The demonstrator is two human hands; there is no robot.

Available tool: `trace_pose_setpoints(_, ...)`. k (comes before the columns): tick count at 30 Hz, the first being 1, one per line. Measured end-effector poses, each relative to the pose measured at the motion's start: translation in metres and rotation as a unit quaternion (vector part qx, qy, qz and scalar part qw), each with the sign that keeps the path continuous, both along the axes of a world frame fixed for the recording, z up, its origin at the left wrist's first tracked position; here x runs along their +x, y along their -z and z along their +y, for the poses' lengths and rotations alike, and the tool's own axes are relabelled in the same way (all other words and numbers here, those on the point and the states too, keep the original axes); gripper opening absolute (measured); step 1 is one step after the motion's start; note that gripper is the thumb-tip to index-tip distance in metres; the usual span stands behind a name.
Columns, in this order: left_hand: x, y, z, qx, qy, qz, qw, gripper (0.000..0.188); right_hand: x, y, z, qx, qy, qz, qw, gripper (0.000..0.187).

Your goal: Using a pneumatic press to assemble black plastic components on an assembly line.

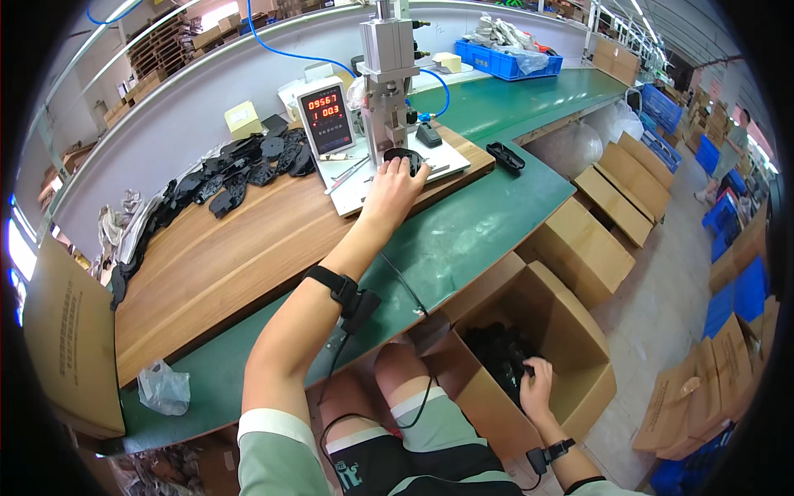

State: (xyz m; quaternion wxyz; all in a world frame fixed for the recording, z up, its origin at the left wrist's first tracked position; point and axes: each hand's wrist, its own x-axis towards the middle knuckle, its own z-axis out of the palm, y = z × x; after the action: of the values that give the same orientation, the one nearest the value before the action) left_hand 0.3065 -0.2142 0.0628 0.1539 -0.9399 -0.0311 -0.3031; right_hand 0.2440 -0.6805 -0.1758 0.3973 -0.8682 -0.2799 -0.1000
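Loading step: left hand (394, 188) flat on a black part (403, 157) under the press (387, 66), right hand (536, 387) gripping black parts (496, 347) in the box (571, 331); next, clearing fingers.

Bright, even indoor light; ceiling strip lamps (641, 10) glow at upper right, a blown-out window (18, 248) glares at the left rim. Shadows soft, short under the left hand (395, 188) fingers. Centre sharp. Strong fisheye bending toward the edges, black vignette in the corners, far aisle slightly soft.
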Motion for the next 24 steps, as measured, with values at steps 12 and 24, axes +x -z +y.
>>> trace_pose_setpoints(12, 0.004, 0.009, 0.005, -0.026, 0.021, -0.028, 0.999, 0.038, -0.014, 0.184, -0.077, -0.122, 0.076, 0.375, 0.916, 0.032)
trace_pose_setpoints(24, -0.01, 0.004, 0.008, -0.112, 0.054, -0.029, 0.992, 0.049, 0.051, -0.179, 0.184, 0.134, -0.227, -0.146, 0.954, 0.024)
